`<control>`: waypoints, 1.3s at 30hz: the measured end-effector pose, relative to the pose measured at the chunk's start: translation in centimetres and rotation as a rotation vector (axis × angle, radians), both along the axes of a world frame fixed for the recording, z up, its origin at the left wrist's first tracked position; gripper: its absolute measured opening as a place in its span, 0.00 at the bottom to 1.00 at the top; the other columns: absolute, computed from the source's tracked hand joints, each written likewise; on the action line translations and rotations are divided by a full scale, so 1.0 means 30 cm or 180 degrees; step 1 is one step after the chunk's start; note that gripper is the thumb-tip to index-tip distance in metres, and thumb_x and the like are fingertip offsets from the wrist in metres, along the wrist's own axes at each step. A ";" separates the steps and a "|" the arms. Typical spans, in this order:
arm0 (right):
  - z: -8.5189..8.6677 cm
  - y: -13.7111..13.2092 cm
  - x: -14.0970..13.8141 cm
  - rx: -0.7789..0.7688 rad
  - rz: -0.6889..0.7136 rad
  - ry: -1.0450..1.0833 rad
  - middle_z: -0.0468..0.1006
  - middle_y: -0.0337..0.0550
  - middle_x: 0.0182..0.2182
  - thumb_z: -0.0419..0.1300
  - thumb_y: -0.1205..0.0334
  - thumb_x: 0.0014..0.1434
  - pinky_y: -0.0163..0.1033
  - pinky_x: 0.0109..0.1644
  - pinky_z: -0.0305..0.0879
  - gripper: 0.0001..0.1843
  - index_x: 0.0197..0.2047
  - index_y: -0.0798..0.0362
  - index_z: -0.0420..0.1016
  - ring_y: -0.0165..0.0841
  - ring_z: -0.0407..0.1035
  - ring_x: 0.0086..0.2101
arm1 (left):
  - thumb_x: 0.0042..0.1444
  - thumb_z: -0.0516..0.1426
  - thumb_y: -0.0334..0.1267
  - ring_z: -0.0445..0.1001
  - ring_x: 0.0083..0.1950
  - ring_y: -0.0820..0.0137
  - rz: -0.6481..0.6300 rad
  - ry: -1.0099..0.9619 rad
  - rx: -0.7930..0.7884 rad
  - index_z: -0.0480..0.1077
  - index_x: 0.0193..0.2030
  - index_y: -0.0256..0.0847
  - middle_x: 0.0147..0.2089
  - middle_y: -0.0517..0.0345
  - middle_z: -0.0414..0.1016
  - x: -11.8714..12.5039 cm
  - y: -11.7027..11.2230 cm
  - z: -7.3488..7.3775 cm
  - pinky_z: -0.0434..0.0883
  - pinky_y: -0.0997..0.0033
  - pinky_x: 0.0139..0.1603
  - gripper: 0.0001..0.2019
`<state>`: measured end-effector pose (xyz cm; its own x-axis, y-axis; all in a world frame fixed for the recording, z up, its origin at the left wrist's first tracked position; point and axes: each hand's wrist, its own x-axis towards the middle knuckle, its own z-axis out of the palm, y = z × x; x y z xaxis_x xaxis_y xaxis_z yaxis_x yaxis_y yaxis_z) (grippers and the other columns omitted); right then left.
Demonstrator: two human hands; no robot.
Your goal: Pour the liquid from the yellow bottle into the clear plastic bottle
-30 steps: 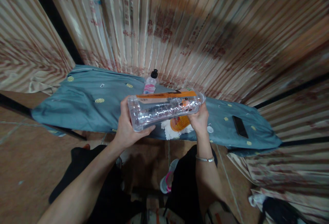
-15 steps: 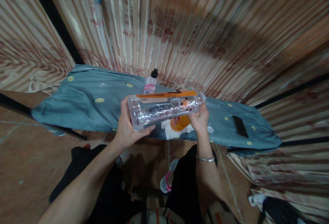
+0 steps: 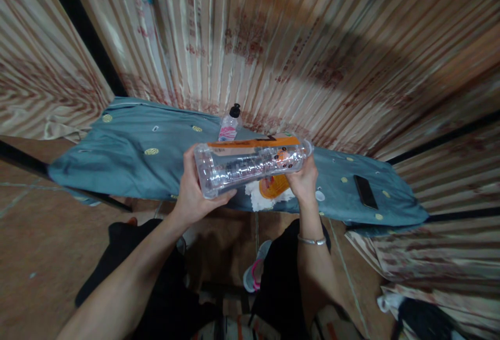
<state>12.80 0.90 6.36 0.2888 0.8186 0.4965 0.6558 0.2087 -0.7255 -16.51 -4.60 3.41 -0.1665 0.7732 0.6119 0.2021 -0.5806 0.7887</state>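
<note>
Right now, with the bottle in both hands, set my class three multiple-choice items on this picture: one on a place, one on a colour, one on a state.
1. Where does the black phone lie?
A. On the cloth, to the right of the hands
B. On the floor by the shoe
C. Under the small bottle

2. What colour is the band along the big clear bottle?
A. Green
B. Orange
C. Purple

3. How is the big clear bottle held?
A. Upright in one hand
B. Lying on the cloth, untouched
C. On its side, a hand at each end

Answers: 1 A, the black phone rests on the blue cloth right of both hands. 2 B, the big clear bottle bears an orange strip. 3 C, the left hand grips its base and the right hand its neck end, above the cloth.
</note>
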 end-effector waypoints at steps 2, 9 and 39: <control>-0.002 0.000 0.001 0.0055 -0.0006 -0.0017 0.88 0.50 0.42 0.67 0.47 0.46 0.54 0.54 0.81 0.26 0.48 0.46 0.72 0.53 0.83 0.46 | 0.43 0.81 0.63 0.84 0.63 0.45 0.0011 -0.0012 -0.0026 0.62 0.75 0.57 0.65 0.51 0.78 0.001 -0.001 0.004 0.84 0.38 0.63 0.56; -0.007 0.004 0.006 0.0103 0.0086 0.0003 0.89 0.50 0.42 0.67 0.51 0.46 0.56 0.58 0.82 0.24 0.47 0.46 0.73 0.53 0.84 0.48 | 0.44 0.80 0.64 0.84 0.62 0.45 -0.0009 0.0029 0.0006 0.60 0.76 0.56 0.65 0.50 0.78 -0.003 0.001 -0.007 0.84 0.38 0.62 0.57; 0.031 -0.009 0.006 -0.0248 0.0085 -0.0041 0.90 0.59 0.49 0.69 0.47 0.48 0.61 0.63 0.81 0.25 0.48 0.49 0.75 0.59 0.84 0.55 | 0.48 0.79 0.61 0.85 0.58 0.52 -0.0038 0.0149 0.0126 0.55 0.76 0.55 0.63 0.51 0.78 0.006 -0.009 -0.014 0.85 0.47 0.58 0.56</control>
<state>12.99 0.64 7.28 0.2604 0.8622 0.4346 0.6603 0.1694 -0.7317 -16.32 -4.88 3.01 -0.1278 0.7501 0.6489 0.2310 -0.6138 0.7549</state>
